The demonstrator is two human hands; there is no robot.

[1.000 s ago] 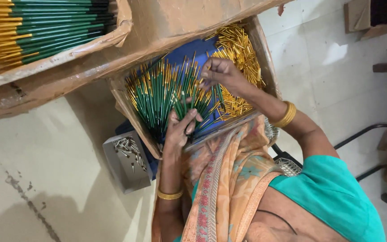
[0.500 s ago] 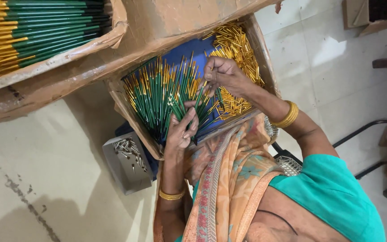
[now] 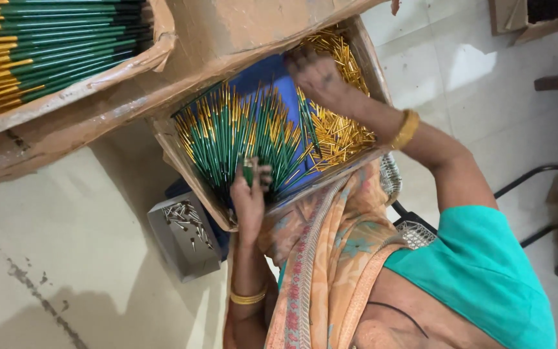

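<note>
Since the earlier frames the right hand [image 3: 314, 74] had moved away from the fan of green sticks [image 3: 240, 139] and gone up to the pile of loose gold caps [image 3: 337, 129] at the far end of the cardboard box [image 3: 175, 161]. Before, its fingers pinched at the stick tips near the left hand; now it lay palm down over the caps, fingers curled into them. It was blurred, so I could not tell whether it had hold of anything.

The left hand [image 3: 250, 197] had closed further. Earlier its fingers were spread loosely over the near ends of the sticks; now they were wrapped tight around a small bunch of green sticks [image 3: 248, 172] at the near edge of the box, with the bunch standing up out of the fist.

The box sat where it had been, tilted against the person's lap, its blue lining [image 3: 266, 74] showing between sticks and caps. A small grey box of metal bits [image 3: 185, 232] stood just beside it on the floor [image 3: 53, 258].

A second box of green and gold sticks [image 3: 53, 45] was cut off by the top left edge. The left wrist with its gold bangle [image 3: 248, 298] was partly hidden behind the orange scarf [image 3: 324, 258]. The dark frame [image 3: 550, 194] at the right was too cropped to identify.
</note>
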